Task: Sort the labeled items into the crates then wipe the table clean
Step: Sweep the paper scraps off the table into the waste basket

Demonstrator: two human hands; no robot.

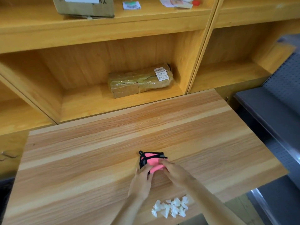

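Several open bays of yellow wood-grain shelving [113,30] fill the far side, their boards smooth and square-edged. Below them a pale striped wooden table [97,159] runs wide, its flat laminate top bare across the whole left half and the far strip, with free room on every side of the hands. Its right edge ends just beside a grey metal rack [276,103] with perforated panels. In the middle bay lies a long parcel [139,80] wrapped in brown paper and glossy tape, a white label at its right end, well apart from the table's far edge. A cardboard box [84,8] sits on the shelf above.

Both forearms come in from the near edge and meet right of the table's centre. The left hand [142,181] lies knuckles up, its fingers bent onto the near left edge of the pink cloth [151,159] and gripping it. The right hand [173,171] angles in from the right, fingertips curled over the cloth's near right corner and pinching the fold. The cloth is soft, folded small, trimmed in black with a black loop at its far left corner, and rests on the table. Near the table's front edge, under the right forearm, lies a cluster of crumpled white paper scraps [172,207]
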